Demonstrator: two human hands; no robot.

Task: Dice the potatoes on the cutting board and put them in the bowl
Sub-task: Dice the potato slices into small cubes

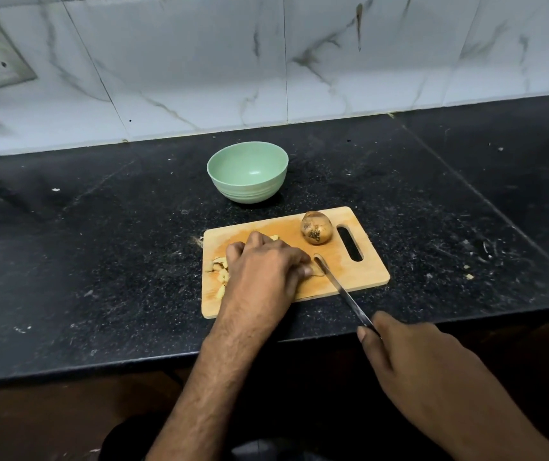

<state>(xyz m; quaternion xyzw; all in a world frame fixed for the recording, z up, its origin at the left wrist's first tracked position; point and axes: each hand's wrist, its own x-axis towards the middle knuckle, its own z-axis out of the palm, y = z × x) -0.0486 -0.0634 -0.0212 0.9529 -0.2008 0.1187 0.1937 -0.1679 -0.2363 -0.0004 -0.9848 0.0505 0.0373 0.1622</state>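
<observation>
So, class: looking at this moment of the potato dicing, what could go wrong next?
1. The knife tip sits right beside the left hand thumb; a slip could cut it.
2. Diced potato pieces lie at the cutting board edge and may fall off.
3. The whole potato could roll.

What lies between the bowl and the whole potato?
In the head view, only bare black counter and the board's far edge separate the bowl from the potato. Nothing stands there.
</observation>
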